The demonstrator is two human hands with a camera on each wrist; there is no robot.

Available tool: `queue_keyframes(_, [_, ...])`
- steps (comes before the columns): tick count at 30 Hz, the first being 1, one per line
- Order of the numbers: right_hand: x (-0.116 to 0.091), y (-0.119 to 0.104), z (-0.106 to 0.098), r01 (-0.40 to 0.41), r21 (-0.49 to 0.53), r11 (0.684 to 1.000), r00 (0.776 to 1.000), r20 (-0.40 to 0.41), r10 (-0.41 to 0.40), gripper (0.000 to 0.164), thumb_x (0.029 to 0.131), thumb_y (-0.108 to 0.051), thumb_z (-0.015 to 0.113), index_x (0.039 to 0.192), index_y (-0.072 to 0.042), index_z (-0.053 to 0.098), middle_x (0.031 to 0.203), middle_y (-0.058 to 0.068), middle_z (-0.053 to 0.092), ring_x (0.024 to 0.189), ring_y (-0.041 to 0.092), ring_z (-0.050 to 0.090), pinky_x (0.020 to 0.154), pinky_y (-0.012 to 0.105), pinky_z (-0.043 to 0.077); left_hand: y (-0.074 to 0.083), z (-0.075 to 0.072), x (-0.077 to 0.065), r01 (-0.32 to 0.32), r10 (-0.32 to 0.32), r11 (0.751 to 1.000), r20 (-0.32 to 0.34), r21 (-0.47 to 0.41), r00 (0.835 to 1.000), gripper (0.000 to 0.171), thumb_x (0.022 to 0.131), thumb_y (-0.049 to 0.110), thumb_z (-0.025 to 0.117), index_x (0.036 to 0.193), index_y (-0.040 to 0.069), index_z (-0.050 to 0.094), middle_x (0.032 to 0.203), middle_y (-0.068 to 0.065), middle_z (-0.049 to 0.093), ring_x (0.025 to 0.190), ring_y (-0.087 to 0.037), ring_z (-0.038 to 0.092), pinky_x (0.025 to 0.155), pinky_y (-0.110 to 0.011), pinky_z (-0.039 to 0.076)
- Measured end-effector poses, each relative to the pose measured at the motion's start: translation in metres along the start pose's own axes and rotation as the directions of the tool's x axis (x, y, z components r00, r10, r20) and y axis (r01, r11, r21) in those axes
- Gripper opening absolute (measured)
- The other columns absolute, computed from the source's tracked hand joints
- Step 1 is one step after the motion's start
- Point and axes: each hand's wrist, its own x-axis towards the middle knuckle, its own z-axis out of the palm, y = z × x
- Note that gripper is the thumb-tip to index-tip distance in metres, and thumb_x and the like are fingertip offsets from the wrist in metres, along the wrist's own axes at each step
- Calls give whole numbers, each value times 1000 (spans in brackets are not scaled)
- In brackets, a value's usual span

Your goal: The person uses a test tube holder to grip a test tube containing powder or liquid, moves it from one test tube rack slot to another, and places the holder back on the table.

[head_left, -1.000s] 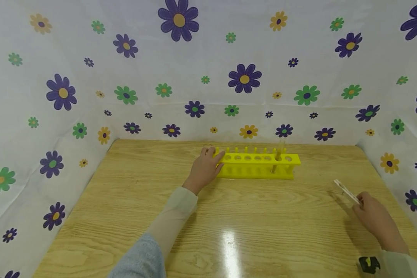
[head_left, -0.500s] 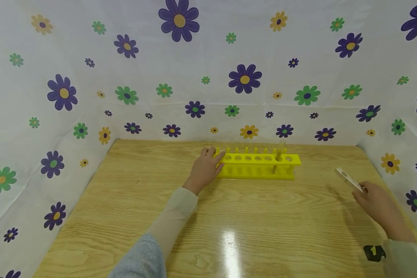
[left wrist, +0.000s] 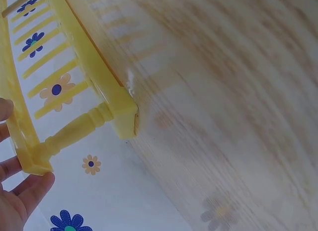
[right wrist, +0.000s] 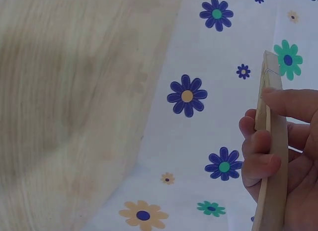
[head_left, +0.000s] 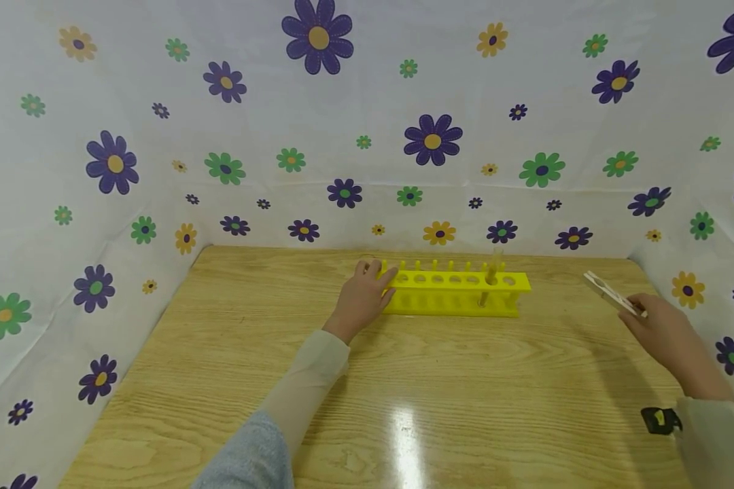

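Note:
A yellow test tube rack (head_left: 452, 284) stands toward the back of the wooden table, with one glass test tube (head_left: 495, 265) leaning in a hole near its right end. My left hand (head_left: 359, 299) grips the rack's left end; in the left wrist view the thumb and fingers (left wrist: 36, 188) hold the corner of its top bar. Off to the right of the rack, my right hand (head_left: 663, 336) holds a wooden test tube clamp (head_left: 608, 292) above the table, its tip pointing left and away. The right wrist view shows fingers curled round the clamp's handle (right wrist: 277, 191).
A white sheet with flower prints (head_left: 367, 102) rises at the table's back and both sides. Wooden tabletop (head_left: 440, 380) lies between the two arms, with a bright reflection near the front. A black device (head_left: 660, 420) sits at the right wrist.
My right hand has moved farther back and slightly right, carrying the clamp with it. My left hand stays on the rack, and the rack and test tube have kept their places.

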Motion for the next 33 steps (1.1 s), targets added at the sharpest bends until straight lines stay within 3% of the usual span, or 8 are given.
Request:
queue_keyframes(7, [6,-11,-4,-18,9,1000,1000,18,17,41,97,-16,50,115,20,47,91,30,57,65,23,50,53,31,40,0,0,0,-14,14,999,-2,42,1000,39,94,36,55,130,19,55,116,-10,54,99,-24,51,60,-26,53])
queue_keyframes(14, [9,-18,-7,-14,15,1000,1000,20,14,39,96,-14,51,114,20,48,89,30,57,63,22,49,52,31,39,0,0,2,-40,41,997,-18,69,999,39,93,36,57,127,18,57,112,-10,56,94,-23,51,77,-29,52])
queue_keyframes(17, [10,-19,-7,5,14,1000,1000,12,-5,37,96,-13,52,113,20,49,89,30,58,63,21,50,52,31,39,-1,-1,2,-48,50,996,-25,72,998,38,93,35,57,126,18,57,110,-9,56,92,-23,52,79,-29,51])
queue_keyframes(24, [12,-18,-5,37,18,999,999,0,-37,33,95,-12,53,110,17,51,86,28,59,60,19,47,51,31,37,-2,1,3,-56,56,992,6,114,998,39,93,37,56,128,20,55,110,-7,56,95,-23,53,91,-35,47])
queue_keyframes(33, [11,-17,-1,65,21,998,997,-37,-64,28,95,-10,53,108,15,53,81,24,60,56,16,45,48,29,34,-2,1,4,-49,47,992,21,118,999,38,93,38,55,127,21,54,111,-7,57,99,-25,53,91,-38,43])
